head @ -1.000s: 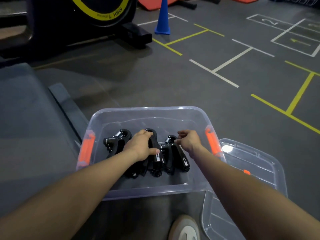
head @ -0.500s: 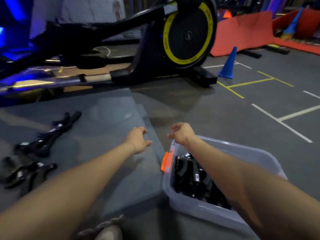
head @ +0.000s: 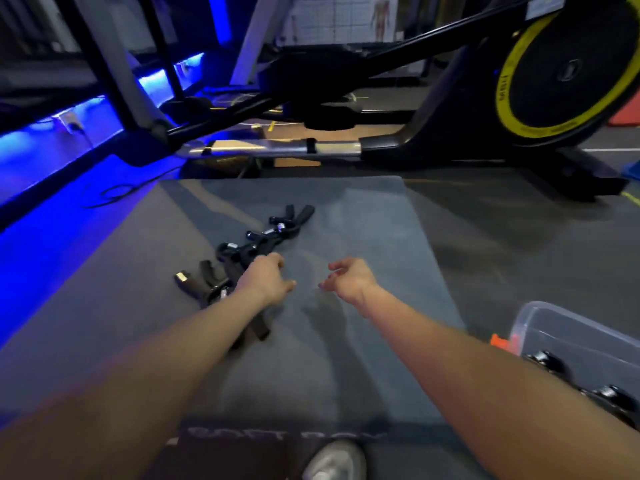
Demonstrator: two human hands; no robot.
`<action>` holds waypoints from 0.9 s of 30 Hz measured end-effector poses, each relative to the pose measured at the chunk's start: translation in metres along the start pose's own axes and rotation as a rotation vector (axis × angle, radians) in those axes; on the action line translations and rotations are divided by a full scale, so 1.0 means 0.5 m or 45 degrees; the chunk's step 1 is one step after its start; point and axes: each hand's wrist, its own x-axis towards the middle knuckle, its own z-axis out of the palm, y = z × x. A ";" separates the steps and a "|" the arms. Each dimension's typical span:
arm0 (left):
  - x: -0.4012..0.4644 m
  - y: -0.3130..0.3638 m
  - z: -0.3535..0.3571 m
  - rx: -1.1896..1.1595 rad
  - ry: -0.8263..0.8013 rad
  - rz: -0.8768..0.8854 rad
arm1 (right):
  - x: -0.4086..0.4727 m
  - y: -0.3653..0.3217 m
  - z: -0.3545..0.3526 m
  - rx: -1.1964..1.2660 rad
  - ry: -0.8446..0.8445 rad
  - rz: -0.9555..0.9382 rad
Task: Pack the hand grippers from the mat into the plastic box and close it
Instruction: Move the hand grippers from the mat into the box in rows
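Several black hand grippers [head: 252, 252] lie in a loose row on the grey mat [head: 363, 237], running from the middle toward the left. My left hand [head: 266, 280] hovers over the near end of that row, fingers loosely curled, holding nothing. My right hand [head: 349, 277] hangs above bare mat to the right of it, fingers relaxed and empty. The clear plastic box [head: 568, 327] with an orange latch [head: 502, 341] stands on the floor at the lower right, with black hand grippers [head: 602, 393] inside; my right forearm hides part of it.
A black exercise machine with a yellow-ringed flywheel [head: 561, 71] stands just beyond the mat's far edge, its silver rail [head: 277, 147] close to the mat. Blue-lit frames fill the left. My shoe [head: 332, 460] is at the bottom edge.
My view and both hands have swung left, from the box to the mat. Both hands left the grippers in the box and now reach over the row on the mat.
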 end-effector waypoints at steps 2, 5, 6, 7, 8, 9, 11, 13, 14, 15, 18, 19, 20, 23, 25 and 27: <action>-0.004 -0.056 0.004 -0.018 0.013 -0.079 | 0.008 0.004 0.045 -0.016 -0.058 -0.006; -0.017 -0.128 0.023 -0.017 0.019 -0.205 | 0.025 0.022 0.097 -0.068 -0.104 0.013; -0.019 -0.148 0.029 -0.012 0.019 -0.245 | 0.032 0.029 0.110 -0.092 -0.114 0.024; -0.018 -0.165 0.033 -0.006 0.021 -0.276 | 0.038 0.037 0.123 -0.113 -0.126 0.030; -0.017 -0.179 0.036 -0.001 0.024 -0.298 | 0.043 0.042 0.135 -0.137 -0.137 0.030; -0.014 -0.190 0.038 -0.002 0.029 -0.316 | 0.046 0.045 0.146 -0.156 -0.144 0.028; -0.006 -0.204 0.041 -0.011 0.047 -0.349 | 0.051 0.050 0.161 -0.170 -0.146 0.024; 0.003 -0.214 0.048 -0.018 0.056 -0.402 | 0.054 0.053 0.172 -0.192 -0.146 0.020; 0.007 -0.218 0.053 -0.018 0.048 -0.427 | 0.055 0.055 0.177 -0.207 -0.149 0.021; 0.011 -0.221 0.059 -0.015 0.032 -0.447 | 0.059 0.058 0.183 -0.215 -0.151 0.022; 0.019 -0.229 0.076 0.017 -0.026 -0.492 | 0.069 0.071 0.198 -0.217 -0.156 0.041; 0.021 -0.231 0.080 0.027 -0.030 -0.503 | 0.072 0.075 0.200 -0.220 -0.166 0.048; 0.023 -0.233 0.084 0.035 -0.030 -0.513 | 0.074 0.078 0.201 -0.226 -0.174 0.056; 0.026 -0.237 0.090 0.055 -0.049 -0.545 | 0.079 0.085 0.198 -0.222 -0.187 0.079; 0.027 -0.237 0.092 0.056 -0.069 -0.571 | 0.080 0.088 0.194 -0.204 -0.186 0.089; 0.027 -0.233 0.092 0.043 -0.087 -0.596 | 0.082 0.090 0.188 -0.186 -0.178 0.096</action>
